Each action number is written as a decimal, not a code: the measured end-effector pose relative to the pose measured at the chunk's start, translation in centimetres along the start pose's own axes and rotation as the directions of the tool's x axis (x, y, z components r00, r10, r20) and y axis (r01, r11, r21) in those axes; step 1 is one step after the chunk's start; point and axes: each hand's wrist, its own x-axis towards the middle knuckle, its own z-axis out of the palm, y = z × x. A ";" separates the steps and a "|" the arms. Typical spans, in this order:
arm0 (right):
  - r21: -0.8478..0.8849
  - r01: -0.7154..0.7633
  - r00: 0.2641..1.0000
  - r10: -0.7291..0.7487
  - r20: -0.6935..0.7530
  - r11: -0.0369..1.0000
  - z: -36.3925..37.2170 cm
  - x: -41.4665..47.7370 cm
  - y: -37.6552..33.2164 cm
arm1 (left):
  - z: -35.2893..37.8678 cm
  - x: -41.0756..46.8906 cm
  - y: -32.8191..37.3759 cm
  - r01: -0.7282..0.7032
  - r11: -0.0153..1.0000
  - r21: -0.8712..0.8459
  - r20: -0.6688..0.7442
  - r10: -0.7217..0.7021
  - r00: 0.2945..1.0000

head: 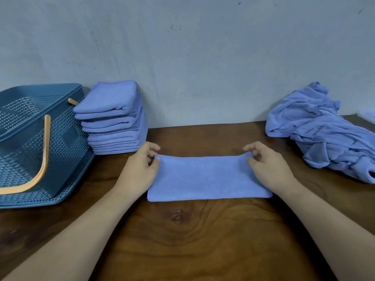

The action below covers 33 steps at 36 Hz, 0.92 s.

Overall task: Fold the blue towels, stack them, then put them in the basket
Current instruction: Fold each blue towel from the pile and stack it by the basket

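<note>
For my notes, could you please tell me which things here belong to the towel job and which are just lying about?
Job: towel being folded, folded stack, unfolded heap, basket.
Lying about: pale item at far right edge, unclear what.

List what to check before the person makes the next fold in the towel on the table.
1. Left hand pinches the far left corner of the half-folded towel: ok.
2. Right hand pinches the far right corner: ok.
3. Towel lies flat with its near edge straight: ok.
4. Lower layer lined up under the top one: cannot tell.
5. Stack of folded towels stands ready beside the basket: ok, though its upper towels sit a little off the lower ones.
6. Pile of unfolded towels lies apart from the towel in hand: ok.
</note>
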 end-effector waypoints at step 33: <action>-0.339 0.377 0.906 -0.267 0.329 0.862 4.7 -3.1 -6.5 | 4.7 -2.1 5.5 -0.364 0.840 0.403 0.328 0.238 0.914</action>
